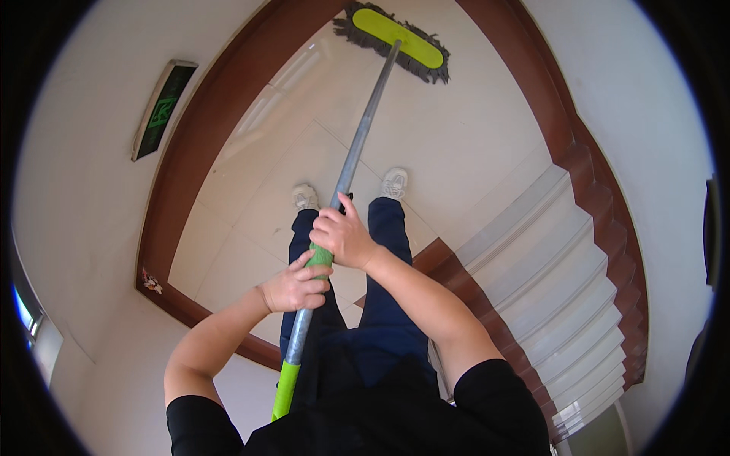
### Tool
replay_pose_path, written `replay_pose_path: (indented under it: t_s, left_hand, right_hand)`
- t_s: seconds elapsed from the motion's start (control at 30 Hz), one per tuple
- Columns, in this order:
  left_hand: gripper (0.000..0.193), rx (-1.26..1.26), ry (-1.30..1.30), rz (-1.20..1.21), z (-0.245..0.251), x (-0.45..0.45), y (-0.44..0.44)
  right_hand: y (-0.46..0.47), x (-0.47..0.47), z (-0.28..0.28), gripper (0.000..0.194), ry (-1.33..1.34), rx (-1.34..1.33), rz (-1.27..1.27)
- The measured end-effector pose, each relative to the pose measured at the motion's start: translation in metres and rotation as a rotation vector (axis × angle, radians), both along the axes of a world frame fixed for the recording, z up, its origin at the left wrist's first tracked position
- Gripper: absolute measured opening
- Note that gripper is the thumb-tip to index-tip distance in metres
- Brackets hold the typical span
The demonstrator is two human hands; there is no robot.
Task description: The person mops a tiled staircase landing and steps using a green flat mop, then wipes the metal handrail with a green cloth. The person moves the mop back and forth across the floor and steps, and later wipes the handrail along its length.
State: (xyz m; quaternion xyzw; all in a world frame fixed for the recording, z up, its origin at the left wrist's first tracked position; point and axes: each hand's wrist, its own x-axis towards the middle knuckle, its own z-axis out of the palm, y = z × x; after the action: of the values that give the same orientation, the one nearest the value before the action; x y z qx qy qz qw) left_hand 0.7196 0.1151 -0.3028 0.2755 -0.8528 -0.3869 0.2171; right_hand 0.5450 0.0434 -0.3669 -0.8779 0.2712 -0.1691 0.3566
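A flat dust mop with a lime-green plate [397,39] and a dark grey fringe lies on the tiled floor at the top of the view. Its metal pole [365,128] runs down between my feet to my body and ends in a lime-green grip [286,390]. My right hand [345,235] is closed around the pole just above a green wrapped section [320,260], one finger stretched along the pole. Lower down, my left hand [297,285] wraps the pole at and below that green section.
White stairs [547,273] with a dark red-brown border start at my right side. Red-brown skirting [199,137] edges the floor on both sides. A green exit sign [164,111] hangs low on the left wall. My shoes [394,183] stand on the tiles.
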Motion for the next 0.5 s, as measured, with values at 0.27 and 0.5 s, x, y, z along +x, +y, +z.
replay_pose_path:
  t_s: [0.27,0.5]
  left_hand:
    - [0.010,-0.043,-0.019,-0.007,-0.014,-0.095,-0.106]
    - [0.010,-0.093,-0.019,-0.013,-0.031,-0.168,-0.158]
  right_hand:
    - [-0.101,-0.089,-0.016,0.006,0.018,-0.090,-0.038]
    - [-0.152,-0.162,-0.027,0.004,0.066,-0.096,-0.074]
